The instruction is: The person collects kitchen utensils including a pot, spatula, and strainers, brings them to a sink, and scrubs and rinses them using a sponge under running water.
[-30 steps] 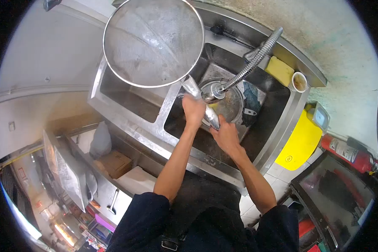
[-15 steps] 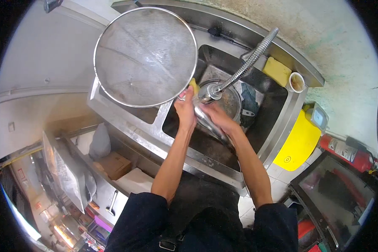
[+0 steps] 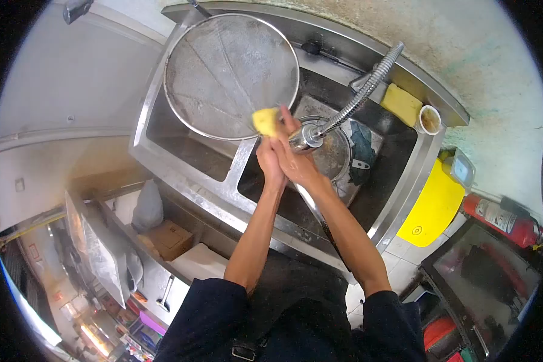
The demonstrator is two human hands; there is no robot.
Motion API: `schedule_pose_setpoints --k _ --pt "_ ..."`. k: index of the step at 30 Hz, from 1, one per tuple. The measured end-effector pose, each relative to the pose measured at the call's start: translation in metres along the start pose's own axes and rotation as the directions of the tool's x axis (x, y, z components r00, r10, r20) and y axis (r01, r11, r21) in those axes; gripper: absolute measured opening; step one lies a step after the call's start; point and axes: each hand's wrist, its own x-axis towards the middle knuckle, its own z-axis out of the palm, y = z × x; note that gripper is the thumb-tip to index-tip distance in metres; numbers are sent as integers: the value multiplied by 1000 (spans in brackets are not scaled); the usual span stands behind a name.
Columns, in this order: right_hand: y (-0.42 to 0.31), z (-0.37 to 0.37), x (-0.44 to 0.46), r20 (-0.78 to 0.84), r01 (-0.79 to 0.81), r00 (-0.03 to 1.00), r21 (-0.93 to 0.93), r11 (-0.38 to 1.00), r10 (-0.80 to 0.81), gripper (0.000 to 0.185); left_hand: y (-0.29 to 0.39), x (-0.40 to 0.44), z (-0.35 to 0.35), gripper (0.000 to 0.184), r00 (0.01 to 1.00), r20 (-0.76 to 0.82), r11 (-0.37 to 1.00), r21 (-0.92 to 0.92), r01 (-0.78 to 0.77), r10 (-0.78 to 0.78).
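Both part-curled: left hand (image 3: 269,161) and right hand (image 3: 301,168) overlap at 5 o'clock of round steel-mesh strainer (image 3: 232,72); yellow sponge (image 3: 264,122) held, by which unclear. Scrubbing, likely; needs strainer steady.

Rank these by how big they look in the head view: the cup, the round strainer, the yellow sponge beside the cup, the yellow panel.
1. Round strainer, by far
2. Yellow panel
3. Yellow sponge
4. Cup, somewhat smaller
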Motion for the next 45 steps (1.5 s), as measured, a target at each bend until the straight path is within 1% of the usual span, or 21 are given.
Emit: schedule_pose_setpoints --k 1,2,3,5,7,9,10,14,20,23,26,29,32,34,36,37,38,39,41,43,45 --pt "3 3 4 -20 112 993 -43 993 -112 40 0 -1 3 41 998 -31 981 -186 47 -54" --pt "4 5 3 82 39 996 46 998 -43 40 2 -1 4 50 986 150 911 -393 127 -73" --pt "-1 -1 1 83 42 996 46 998 -45 40 8 2 4 50 986 150 910 -395 125 -71" --pt "-21 -25 -20 356 -171 930 195 966 92 41 19 7 -4 55 961 159 886 -378 269 -224" --pt "-31 -42 -54 352 -157 931 166 974 91 36 12 15 -15 50 959 147 847 -450 284 -244" --pt "-43 -58 -82 363 -101 930 85 991 63 38 1 23 -28 38 997 4 997 -18 79 -79" --pt "-46 -65 -91 369 -34 929 8 999 28 39 8 16 -11 25 991 -89 981 -178 80 -97" --pt "-27 -74 -113 324 -49 938 -227 973 123 46 21 19 -6 27 978 -182 944 -329 36 -100" --pt "13 -59 -92 225 -50 963 -386 921 147 53 43 15 -4 20 960 -273 958 -288 -13 -69" --pt "17 -64 -70 259 -60 953 -353 934 159 46 53 17 -25 20 995 -96 960 -279 -9 -18" --pt "22 -66 -51 248 4 968 -182 983 42 40 66 14 -30 25 981 116 772 -605 196 -159" --pt "29 -63 -35 374 -45 920 -194 980 117 32 62 30 -49 25 985 123 798 -578 173 -125" --pt "70 -59 -54 200 94 977 -85 992 -76 27 74 38 -52 32 983 -169 887 -462 -12 -74" --pt "102 -81 -78 13 -304 952 139 943 305 26 81 42 -72 32 981 -195 895 -439 -74 -14" --pt "131 -106 -81 -235 -295 927 24 955 292 21 86 41 -78 31 984 -176 899 -432 -74 -3" --pt "133 -123 -69 -276 -537 801 60 842 531 23 88 38 -76 31 973 -228 922 -370 -118 33" --pt "137 -140 -52 -395 -480 798 40 877 455 23 87 37 -73 31 959 -273 940 -302 -159 75" --pt "130 -162 -30 -470 -418 826 -137 898 313 25 85 36 -71 31 963 -261 940 -306 -149 67" --pt "131 -188 6 -541 -512 743 -81 855 393 25 82 35 -69 31 967 -239 942 -294 -162 92" --pt "130 -211 31 -481 -503 800 -209 839 359 29 82 33 -61 31 971 -218 943 -292 -160 97" --pt "134 -221 43 -366 -359 923 -706 611 119 35 81 33 -53 31 963 -266 929 -341 -142 50"
